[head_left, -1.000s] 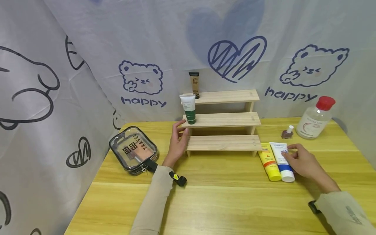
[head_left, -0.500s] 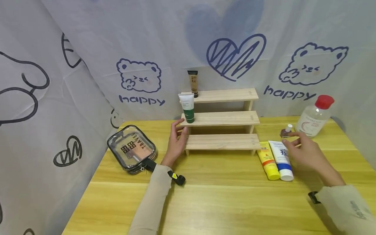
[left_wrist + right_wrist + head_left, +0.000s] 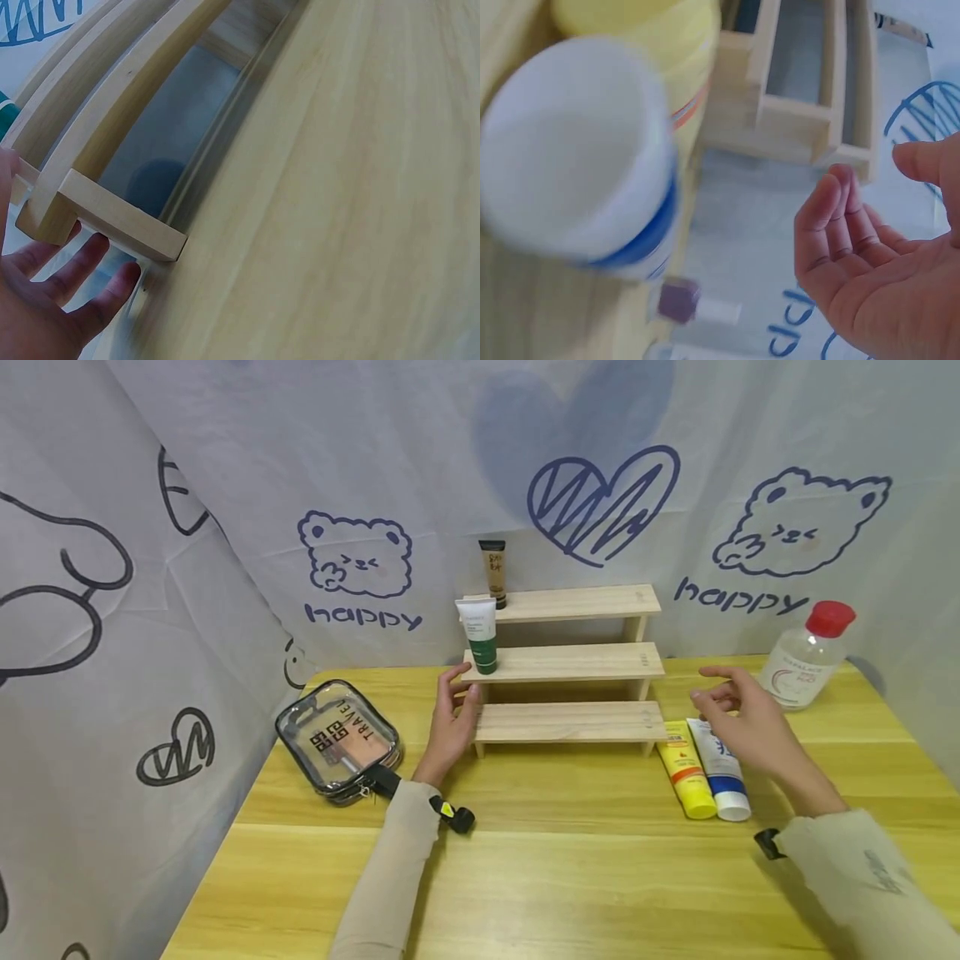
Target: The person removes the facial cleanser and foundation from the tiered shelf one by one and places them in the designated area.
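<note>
My left hand (image 3: 453,722) rests against the left end of a three-step wooden shelf (image 3: 570,662). In the left wrist view its fingers (image 3: 105,300) lie loosely along the shelf's end. My right hand (image 3: 750,722) is raised over a white-and-blue tube (image 3: 729,785), holding nothing; the right wrist view shows a gap between thumb and bent fingers (image 3: 821,225). Beside the white tube lies a yellow tube (image 3: 688,777). A small nail polish bottle (image 3: 679,300) appears in the right wrist view, hidden behind the hand in the head view. A green-and-white tube (image 3: 480,639) stands on the middle step.
A brown tube (image 3: 495,575) with a black cap stands on the top step. At the back right is a clear bottle (image 3: 802,668) with a red cap. A clear zip pouch (image 3: 341,739) lies at the left. Patterned cloth (image 3: 450,460) hangs behind the table.
My right hand has left the white tube, passed near the nail polish bottle, and now stands higher and further left. My left hand stays at the shelf.
</note>
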### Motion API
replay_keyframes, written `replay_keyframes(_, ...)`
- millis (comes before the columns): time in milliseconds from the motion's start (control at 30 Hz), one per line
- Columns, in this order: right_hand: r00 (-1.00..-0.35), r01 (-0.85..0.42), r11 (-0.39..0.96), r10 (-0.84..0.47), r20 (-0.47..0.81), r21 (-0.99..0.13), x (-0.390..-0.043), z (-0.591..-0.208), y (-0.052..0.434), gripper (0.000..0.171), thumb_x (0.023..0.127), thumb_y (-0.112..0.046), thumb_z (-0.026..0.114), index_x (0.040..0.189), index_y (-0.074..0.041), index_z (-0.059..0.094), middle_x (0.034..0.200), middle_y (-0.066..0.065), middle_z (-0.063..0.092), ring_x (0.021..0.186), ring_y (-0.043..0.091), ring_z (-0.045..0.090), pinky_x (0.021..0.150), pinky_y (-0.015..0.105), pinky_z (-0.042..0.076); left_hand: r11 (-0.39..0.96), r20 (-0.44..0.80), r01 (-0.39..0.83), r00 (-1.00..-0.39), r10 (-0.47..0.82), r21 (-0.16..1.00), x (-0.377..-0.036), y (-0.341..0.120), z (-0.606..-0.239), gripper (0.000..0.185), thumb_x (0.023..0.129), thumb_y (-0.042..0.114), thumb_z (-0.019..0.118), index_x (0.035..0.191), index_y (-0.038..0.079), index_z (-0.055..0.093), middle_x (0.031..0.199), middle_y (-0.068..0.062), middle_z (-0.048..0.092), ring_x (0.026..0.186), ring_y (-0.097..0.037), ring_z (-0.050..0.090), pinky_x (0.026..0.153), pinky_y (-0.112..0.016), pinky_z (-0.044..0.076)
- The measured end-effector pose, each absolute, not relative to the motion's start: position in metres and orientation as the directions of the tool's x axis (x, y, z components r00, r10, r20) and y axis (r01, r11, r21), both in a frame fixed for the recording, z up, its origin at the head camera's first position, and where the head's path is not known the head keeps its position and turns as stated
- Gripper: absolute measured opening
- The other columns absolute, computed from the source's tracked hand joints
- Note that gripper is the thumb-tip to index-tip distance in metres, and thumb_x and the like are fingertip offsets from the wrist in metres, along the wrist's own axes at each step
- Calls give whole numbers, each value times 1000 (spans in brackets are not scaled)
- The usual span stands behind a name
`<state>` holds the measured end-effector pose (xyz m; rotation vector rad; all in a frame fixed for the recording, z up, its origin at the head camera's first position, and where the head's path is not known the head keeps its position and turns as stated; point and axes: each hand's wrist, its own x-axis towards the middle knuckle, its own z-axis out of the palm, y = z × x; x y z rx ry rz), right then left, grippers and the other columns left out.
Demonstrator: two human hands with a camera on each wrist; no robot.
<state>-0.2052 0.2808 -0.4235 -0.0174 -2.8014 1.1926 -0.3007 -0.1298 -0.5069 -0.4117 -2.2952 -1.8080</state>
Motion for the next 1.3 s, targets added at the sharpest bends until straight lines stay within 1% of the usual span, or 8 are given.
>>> replay_keyframes(100, -991, -75, 674, 30, 129, -735, -210, -417, 270, 58, 116, -37, 54, 162, -4, 42, 123, 23, 69, 103, 35, 66, 70, 18, 54, 211, 325, 339, -940, 100, 917, -301, -130, -507, 44, 118, 27, 50, 160, 22, 40, 148, -22, 58, 137, -42, 59, 110, -54, 51)
replay_keyframes(233, -985, -126, 652, 5, 170, -748, -216, -409, 256, 56, 115, -37, 55, 161, -5, 44, 123, 22, 71, 107, 33, 68, 73, 15, 52, 208, 339, 353, -936, 100, 912, -301, -130, -507, 44, 118, 25, 51, 160, 20, 40, 148, -23, 58, 137, -41, 60, 109, -54, 52)
replay_keyframes(467, -964, -239, 611, -55, 261, -754, -225, -397, 233, 51, 114, -33, 59, 156, -4, 50, 116, 18, 74, 101, 19, 65, 78, 14, 50, 215, 341, 355, -935, 101, 910, -302, -130, -508, 43, 118, 24, 51, 160, 20, 40, 151, -21, 57, 139, -37, 59, 112, -54, 51)
replay_keyframes(600, -960, -263, 590, -82, 268, -763, -229, -390, 220, 51, 114, -33, 59, 156, -6, 51, 115, 16, 75, 100, 15, 64, 79, 17, 49, 212, 343, 357, -934, 101, 910, -303, -129, -508, 43, 118, 25, 51, 159, 20, 41, 149, -21, 58, 139, -38, 59, 112, -55, 51)
replay_keyframes(833, -958, -283, 530, -114, 263, -799, -239, -383, 201, 51, 113, -29, 60, 157, -7, 49, 118, 20, 75, 101, 18, 65, 82, 14, 50, 204, 336, 350, -936, 100, 914, -301, -130, -507, 43, 118, 24, 51, 159, 20, 40, 152, -21, 57, 140, -38, 58, 113, -56, 50)
replay_keyframes(1067, -958, -288, 430, -120, 262, -856, -254, -378, 180, 50, 113, -30, 60, 156, -7, 50, 120, 23, 73, 96, 19, 68, 76, 20, 55, 206, 335, 348, -937, 99, 914, -301, -131, -507, 43, 118, 27, 50, 160, 21, 41, 149, -24, 58, 139, -41, 59, 112, -58, 50)
replay_keyframes(1200, -961, -276, 408, -115, 251, -870, -265, -380, 165, 48, 114, -30, 60, 154, -5, 51, 121, 26, 72, 96, 25, 68, 75, 19, 57, 197, 333, 346, -938, 98, 917, -301, -130, -506, 43, 118, 27, 51, 159, 21, 42, 150, -24, 58, 139, -41, 58, 113, -58, 49)
replay_keyframes(1300, -964, -265, 410, -119, 236, -873, -274, -384, 156, 48, 114, -30, 60, 153, -5, 51, 122, 25, 73, 98, 26, 69, 75, 20, 56, 195, 335, 347, -938, 94, 917, -302, -130, -507, 42, 118, 26, 51, 159, 21, 43, 150, -24, 58, 139, -40, 59, 113, -59, 49)
